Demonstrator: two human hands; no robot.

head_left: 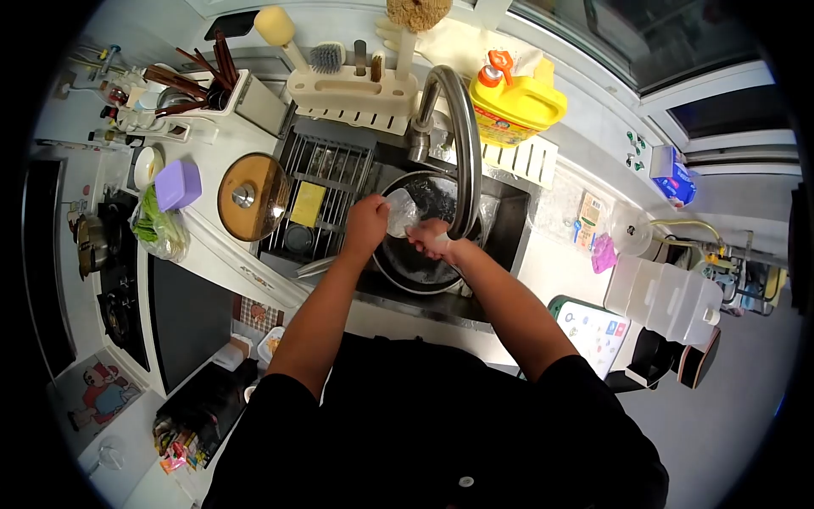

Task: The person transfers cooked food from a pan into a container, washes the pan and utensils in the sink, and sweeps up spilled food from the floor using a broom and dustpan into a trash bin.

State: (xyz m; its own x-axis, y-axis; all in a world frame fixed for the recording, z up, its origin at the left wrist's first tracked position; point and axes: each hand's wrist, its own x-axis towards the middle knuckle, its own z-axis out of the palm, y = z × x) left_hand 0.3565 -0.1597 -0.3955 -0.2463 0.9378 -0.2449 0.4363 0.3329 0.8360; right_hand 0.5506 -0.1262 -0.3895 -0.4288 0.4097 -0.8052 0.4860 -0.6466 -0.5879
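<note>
Over the sink, my left hand [367, 222] is closed on the left side of a small clear bowl [402, 210], which is tilted. My right hand [431, 237] has its fingers curled against the lower right edge of the same bowl; whether it also holds something small is hidden. Right below both hands a dark round pan [421, 273] lies in the sink [509, 222], with wet, foamy patches on its inside. The curved metal faucet [468, 144] arches over the pan, close to my right hand.
Left of the pan, a dish rack [335, 182] holds a yellow sponge [307, 205]. A glass lid [252, 197] and a purple box [177, 185] lie on the left counter. Behind stand a brush holder [352, 95] and a yellow jug [519, 106]. A tablet [591, 332] lies at right.
</note>
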